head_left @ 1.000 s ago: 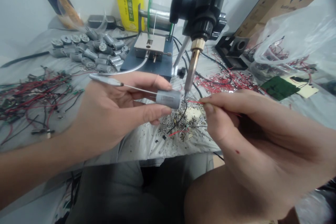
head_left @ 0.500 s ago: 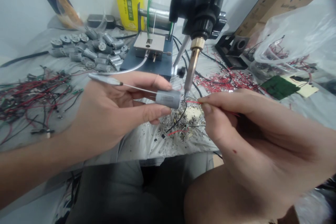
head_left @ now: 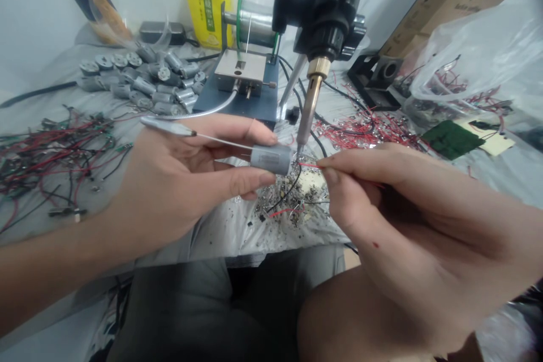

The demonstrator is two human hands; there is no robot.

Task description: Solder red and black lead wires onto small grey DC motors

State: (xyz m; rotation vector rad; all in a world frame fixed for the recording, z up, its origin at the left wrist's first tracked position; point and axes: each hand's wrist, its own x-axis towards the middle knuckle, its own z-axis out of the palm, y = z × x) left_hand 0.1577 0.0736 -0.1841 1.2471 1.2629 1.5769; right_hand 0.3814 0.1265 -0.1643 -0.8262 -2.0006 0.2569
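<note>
Between the thumb and a finger of my left hand (head_left: 182, 175) is a grey cylindrical motor (head_left: 270, 159), lying nearly level. A pen-like solder feed tube (head_left: 169, 126) rests over the same hand, its thin tip running to the motor. My right hand (head_left: 394, 215) pinches a red wire (head_left: 309, 165), whose free end lies close to the motor's right end. Just above that end is the tip of a clamped soldering iron (head_left: 306, 119). A black wire (head_left: 292, 186) hangs below the tip. Whether the red wire touches the motor is too small to tell.
Grey motors (head_left: 144, 86) are piled at the back left, tangled wires (head_left: 63, 158) in front of them. A solder feeder (head_left: 241, 76) with a spool (head_left: 257, 21) stands behind my hands. Red wires (head_left: 369, 130) and a plastic bag (head_left: 475, 62) are at the right.
My right hand has shifted very slightly left with the red wire, nearer the motor's end. My left hand keeps its hold on the motor, almost unmoved.
</note>
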